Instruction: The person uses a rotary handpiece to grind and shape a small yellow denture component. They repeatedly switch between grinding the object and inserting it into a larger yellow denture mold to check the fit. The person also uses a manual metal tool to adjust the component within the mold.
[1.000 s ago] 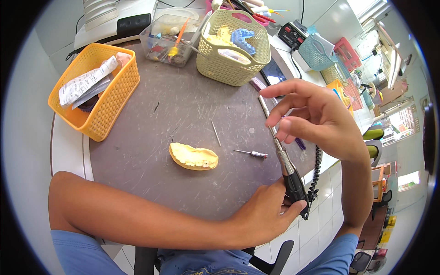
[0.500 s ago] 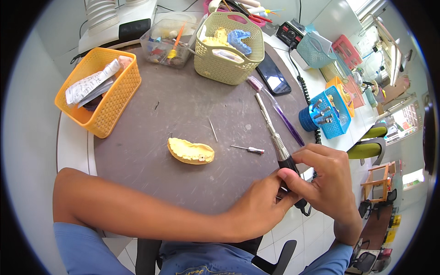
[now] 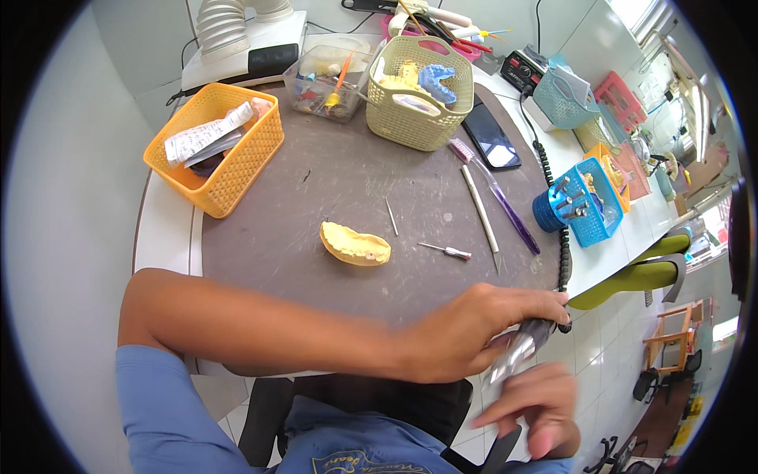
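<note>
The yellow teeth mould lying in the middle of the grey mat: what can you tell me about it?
The yellow dental cast is a curved, horseshoe-like piece that looks like pale yellow plaster, with a row of small tooth shapes along its near side. It looks whole. It lies on the dark grey mat, near its middle. Neither hand touches it; a thin metal pin and a small bur lie apart to its right.

A yellow dental cast (image 3: 355,245) is lying mid-mat, with a small bur (image 3: 446,251) at its three o'clock. An orange basket (image 3: 217,150) is sitting at ten o'clock, a cream basket (image 3: 416,95) at twelve.
</note>
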